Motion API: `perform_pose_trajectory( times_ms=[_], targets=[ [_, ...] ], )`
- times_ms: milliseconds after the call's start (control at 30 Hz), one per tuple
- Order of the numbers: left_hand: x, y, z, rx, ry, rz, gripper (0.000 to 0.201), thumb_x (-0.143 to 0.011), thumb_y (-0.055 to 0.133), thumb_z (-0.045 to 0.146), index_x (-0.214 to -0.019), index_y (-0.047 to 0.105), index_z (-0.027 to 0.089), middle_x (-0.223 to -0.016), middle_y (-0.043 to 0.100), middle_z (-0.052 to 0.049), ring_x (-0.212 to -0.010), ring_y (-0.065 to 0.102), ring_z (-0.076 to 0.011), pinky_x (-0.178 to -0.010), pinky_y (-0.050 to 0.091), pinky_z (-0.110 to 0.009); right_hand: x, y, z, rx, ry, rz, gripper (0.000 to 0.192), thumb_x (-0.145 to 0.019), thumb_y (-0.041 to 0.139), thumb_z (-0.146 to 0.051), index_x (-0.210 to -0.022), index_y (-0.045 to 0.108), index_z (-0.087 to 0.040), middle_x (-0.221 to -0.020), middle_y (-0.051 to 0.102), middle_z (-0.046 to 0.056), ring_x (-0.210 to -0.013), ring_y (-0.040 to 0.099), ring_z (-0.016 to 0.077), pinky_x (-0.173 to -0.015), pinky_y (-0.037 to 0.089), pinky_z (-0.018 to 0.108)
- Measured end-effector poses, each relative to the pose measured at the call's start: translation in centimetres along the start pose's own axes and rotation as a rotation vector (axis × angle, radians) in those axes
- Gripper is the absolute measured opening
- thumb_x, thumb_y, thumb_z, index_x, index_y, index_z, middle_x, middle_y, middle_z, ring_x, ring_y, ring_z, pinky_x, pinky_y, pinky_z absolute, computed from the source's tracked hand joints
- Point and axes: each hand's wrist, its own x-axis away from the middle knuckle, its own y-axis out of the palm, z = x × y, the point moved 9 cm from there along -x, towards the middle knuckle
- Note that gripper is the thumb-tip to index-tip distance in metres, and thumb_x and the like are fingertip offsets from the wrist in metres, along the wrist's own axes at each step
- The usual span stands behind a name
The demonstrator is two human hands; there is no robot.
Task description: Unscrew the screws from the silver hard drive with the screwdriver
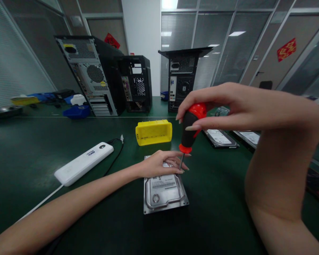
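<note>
Below the centre of the view, the hard drive (166, 198) is laid label up on the dark green counter (215, 205) and is taken as the clock's centre. Its far part is covered by the left hand (159, 163), which is laid across it, seemingly so that the drive is kept from sliding. The left thumb and fingers are gathered about the lower end of a red-and-black screwdriver (188, 132); whether the shaft is pinched there cannot be told. From about two o'clock, the right hand (225, 106) is closed on the screwdriver's handle, fingers and thumb on opposite sides. By this grip the tool is kept nearly upright, probably so that it can be twisted. The tip is held over the drive's one o'clock edge; its seating is hidden.

On the drive's label, print and a barcode are made out, but no brand can be read. At twelve o'clock a yellow bin (154, 132) is set with its opening turned toward the drive, perhaps for easy reach. Between nine and ten o'clock lies a white power strip or similar case (82, 164), handwritten with what seems to be "18". Two more labelled drives (220, 138) are placed at two o'clock, their text too small. From eleven to half past twelve, three computer cases (95, 74) are stood behind.
</note>
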Motion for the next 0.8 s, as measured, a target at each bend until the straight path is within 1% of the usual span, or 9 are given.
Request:
perform_pose_trajectory(
  times_ms=[67,133,267,367,433,533,633,700,800],
  targets=[
    [0.0,0.0,-0.1,0.018,0.004,0.01,0.061,-0.087,0.068,0.017,-0.142,0.041,0.016,-0.113,0.072,-0.013,-0.096,0.072,-0.018,-0.084,0.056,-0.031,-0.2,0.1,0.3,0.013,0.024,0.003,0.037,-0.091,0.051,-0.046,-0.117,0.062,-0.021,-0.106,0.066,0.003,-0.086,0.064,0.0139,-0.066,0.054,0.023],
    [0.1,-0.1,-0.1,0.033,0.009,0.023,0.065,-0.088,0.067,0.017,-0.145,0.037,0.016,-0.112,0.072,-0.014,-0.093,0.072,-0.0171,-0.083,0.056,-0.03,-0.4,0.2,0.6,0.019,0.047,0.005,0.037,-0.091,0.051,-0.049,-0.113,0.062,-0.02,-0.104,0.065,0.004,-0.083,0.063,0.0144,-0.063,0.053,0.024],
    [0.1,0.0,0.1,0.038,0.01,0.02,0.063,-0.088,0.067,0.018,-0.143,0.037,0.015,-0.113,0.071,-0.015,-0.09,0.072,-0.017,-0.082,0.057,-0.03,-0.7,-0.1,0.6,0.043,0.045,0.037,0.033,-0.09,0.053,-0.049,-0.1,0.064,-0.019,-0.093,0.064,0.003,-0.073,0.059,0.0131,-0.056,0.046,0.026],
    [0.0,0.1,0.2,0.03,0.005,0.016,0.063,-0.087,0.068,0.019,-0.142,0.038,0.015,-0.115,0.07,-0.015,-0.089,0.072,-0.0175,-0.082,0.057,-0.032,-1.0,0.0,0.1,0.056,0.006,0.033,0.034,-0.09,0.053,-0.05,-0.092,0.064,-0.017,-0.084,0.062,0.002,-0.07,0.056,0.0122,-0.057,0.041,0.027],
    [-0.1,0.2,0.3,0.021,0.01,0.019,0.062,-0.087,0.068,0.018,-0.142,0.039,0.016,-0.114,0.07,-0.014,-0.09,0.072,-0.0179,-0.082,0.056,-0.033,-1.3,0.2,-0.4,0.048,-0.024,0.029,0.035,-0.091,0.052,-0.049,-0.09,0.063,-0.016,-0.082,0.061,0.002,-0.069,0.053,0.0112,-0.057,0.039,0.027],
    [-0.2,0.0,0.6,-0.036,0.036,0.034,0.055,-0.085,0.07,0.02,-0.134,0.046,0.016,-0.108,0.071,-0.011,-0.093,0.07,-0.0185,-0.086,0.053,-0.035,-1.5,0.6,-0.9,0.009,-0.05,0.015,0.033,-0.092,0.052,-0.046,-0.09,0.063,-0.014,-0.082,0.06,0.002,-0.069,0.052,0.0105,-0.058,0.038,0.027],
    [-0.3,-0.2,1.0,-0.085,0.051,0.05,0.046,-0.084,0.072,0.022,-0.125,0.053,0.015,-0.103,0.071,-0.008,-0.091,0.069,-0.018,-0.087,0.052,-0.035,-1.6,0.8,-1.1,-0.016,-0.046,0.002,0.032,-0.093,0.052,-0.045,-0.091,0.062,-0.015,-0.084,0.06,0.002,-0.071,0.053,0.0112,-0.059,0.04,0.027],
    [-0.3,-0.2,1.0,-0.07,0.036,0.047,0.045,-0.084,0.072,0.021,-0.125,0.053,0.014,-0.102,0.071,-0.009,-0.089,0.069,-0.0174,-0.085,0.053,-0.034,-1.5,0.8,-1.2,-0.017,-0.046,0.002,0.031,-0.094,0.05,-0.044,-0.095,0.062,-0.016,-0.089,0.062,0.003,-0.074,0.055,0.0117,-0.061,0.042,0.027],
    [-0.3,0.0,0.8,0.0,-0.007,0.038,0.053,-0.084,0.071,0.018,-0.132,0.048,0.012,-0.105,0.07,-0.01,-0.088,0.07,-0.017,-0.083,0.054,-0.032,-1.5,0.6,-1.3,0.008,-0.062,0.027,0.032,-0.095,0.047,-0.043,-0.103,0.061,-0.016,-0.096,0.064,0.003,-0.079,0.058,0.0124,-0.066,0.045,0.026]
  ],
)
